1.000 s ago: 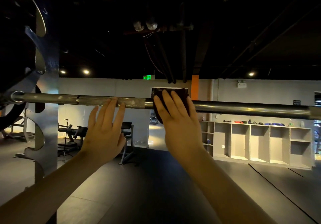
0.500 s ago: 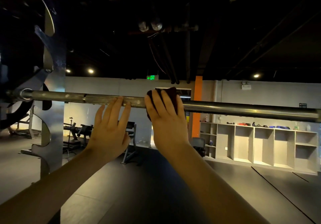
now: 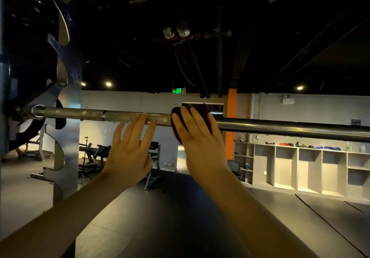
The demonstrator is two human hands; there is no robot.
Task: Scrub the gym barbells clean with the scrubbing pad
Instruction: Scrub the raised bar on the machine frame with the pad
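Head view showed the bar lying level, its left end in the rack and its right end running out of the frame. I judged it to be steel, heavy and stiff, so it would not bend under your push, but it could roll in its hooks. The smooth part looked slippery and the rough part would give a better hold, so your left hand was well placed there. Its fingers were straight and close together, with only the tips touching the bar. The pad seemed soft and light, and it folded over the bar under your right hand. Those fingers lay a little apart, flat on the pad and pressing it. The thumb was hidden, so I could not tell if it closed under the bar. Compared with one second before, the pad had slid left along the bar and stood just beside your left fingers, at the edge of the rough part, while the left hand had kept its place.
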